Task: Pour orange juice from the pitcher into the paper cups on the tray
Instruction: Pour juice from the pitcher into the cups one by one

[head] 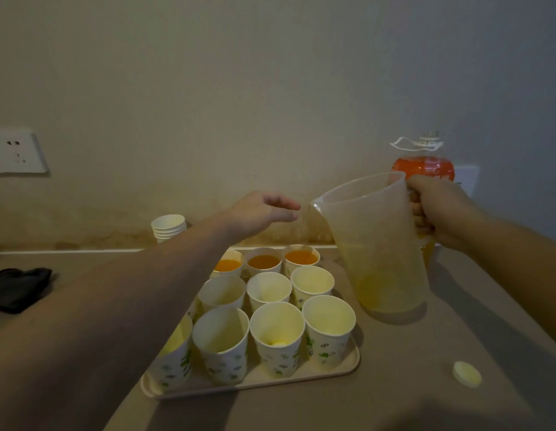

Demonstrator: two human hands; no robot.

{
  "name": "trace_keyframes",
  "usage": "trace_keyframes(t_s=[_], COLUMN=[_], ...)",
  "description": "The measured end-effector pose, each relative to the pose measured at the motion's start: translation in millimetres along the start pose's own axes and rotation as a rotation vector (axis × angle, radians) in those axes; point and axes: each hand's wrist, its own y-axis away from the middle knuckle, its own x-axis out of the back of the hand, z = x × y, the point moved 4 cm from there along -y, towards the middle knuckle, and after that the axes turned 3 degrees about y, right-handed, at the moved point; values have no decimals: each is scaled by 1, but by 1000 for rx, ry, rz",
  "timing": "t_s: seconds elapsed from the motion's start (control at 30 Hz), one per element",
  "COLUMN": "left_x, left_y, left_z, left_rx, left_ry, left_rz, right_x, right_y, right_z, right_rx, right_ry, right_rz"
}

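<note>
Right hand point(438, 209) grips the pitcher point(376, 244) handle, tilted just right of the tray point(348, 365) of paper cups point(276, 334) mid-tabletop point(426, 384); left hand point(261, 213) hovers relaxed, holding nothing, over the back row.

Black cloth point(18, 287), bottle cap point(467, 373), wall socket point(17, 153)
</note>
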Motion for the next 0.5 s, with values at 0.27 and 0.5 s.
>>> trace_keyframes(t_s=[0.27,0.5], left_x=[-5,-8], left_y=[4,4], left_z=[13,19], left_rx=[-28,-26], left_ry=[17,26], left_rz=[-27,7], right_x=[-1,-2], right_y=[7,12], right_z=[-7,-12], right_rx=[-6,-7], right_ry=[1,2], right_rz=[-5,-17])
